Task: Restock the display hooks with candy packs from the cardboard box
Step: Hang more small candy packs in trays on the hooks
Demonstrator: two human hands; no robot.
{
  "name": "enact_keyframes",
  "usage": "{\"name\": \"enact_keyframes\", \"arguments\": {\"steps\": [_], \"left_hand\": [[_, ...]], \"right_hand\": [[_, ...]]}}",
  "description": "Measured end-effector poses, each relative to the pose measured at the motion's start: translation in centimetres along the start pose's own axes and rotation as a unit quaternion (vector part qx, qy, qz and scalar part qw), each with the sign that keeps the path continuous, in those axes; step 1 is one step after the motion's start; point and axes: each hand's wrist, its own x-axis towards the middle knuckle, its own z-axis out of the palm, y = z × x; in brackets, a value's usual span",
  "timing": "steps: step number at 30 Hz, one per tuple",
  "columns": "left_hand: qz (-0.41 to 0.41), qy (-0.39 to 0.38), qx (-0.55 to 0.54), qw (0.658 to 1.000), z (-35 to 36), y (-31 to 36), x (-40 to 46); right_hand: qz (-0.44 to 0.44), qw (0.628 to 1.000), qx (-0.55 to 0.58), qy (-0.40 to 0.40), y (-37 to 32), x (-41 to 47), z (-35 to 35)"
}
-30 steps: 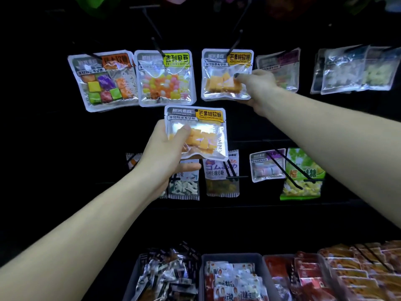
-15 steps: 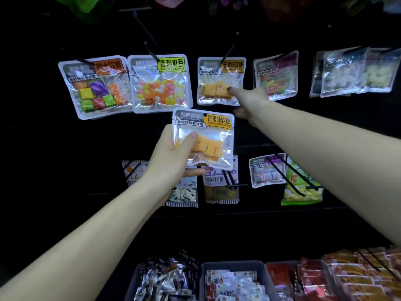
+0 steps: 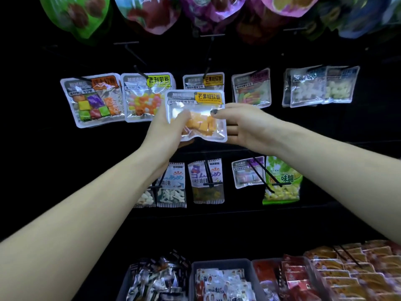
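We have both hands on one mango candy pack (image 3: 196,115), raised in front of the dark display wall. Our left hand (image 3: 168,127) curls around its lower left corner from about 8 o'clock, thumb pressed on the clear window over the orange cubes, fingers hidden behind. Our right hand (image 3: 243,124) meets the pack's right edge from 3 o'clock, half open: the thumb lies across the front near the edge, the other fingers spread loosely behind and below it. The pack faces us, its yellow label at the top right, top edge toward 12 o'clock, its long axis running left to right with a slight tilt down to the right. It covers most of an identical hanging pack (image 3: 204,80), whose top strip shows just above, at 12 o'clock, on a black hook (image 3: 207,69). At 9 o'clock hangs a jelly bean pack (image 3: 148,96), partly behind our left hand.
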Motion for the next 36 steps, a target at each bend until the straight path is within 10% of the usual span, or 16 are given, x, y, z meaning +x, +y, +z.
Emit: {"name": "enact_keyframes", "arguments": {"steps": [24,36], "left_hand": [[-0.006,-0.006,-0.047,0.999,2.8,4.9,4.6],[-0.014,0.077,0.139,0.987,3.9,1.8,9.7]], "right_hand": [[-0.095,0.983,0.006,0.155,-2.9,2.9,-1.4],[-0.086,0.973,-0.036,0.213,0.0,10.0,-2.4]]}}
